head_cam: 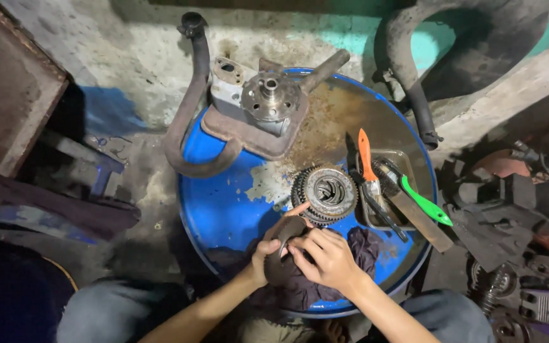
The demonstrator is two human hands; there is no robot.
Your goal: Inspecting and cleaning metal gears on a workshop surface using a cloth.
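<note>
My left hand point(267, 249) and my right hand point(325, 257) both grip a thin dark metal ring plate point(289, 230) held over a dark rag point(300, 279) at the near edge of a blue drum lid point(223, 209). Just beyond my fingers stands a round toothed clutch assembly point(325, 194), its gear teeth and inner hub visible. My left thumb reaches toward its rim. Part of the ring plate is hidden by my fingers.
A shallow metal tray point(408, 165) right of the clutch holds an orange-handled tool point(366, 155), a green-handled brush point(424, 203) and a flat file. An engine casing with a bent pipe point(189, 108) sits at the lid's far side. Machine parts lie on the floor at right.
</note>
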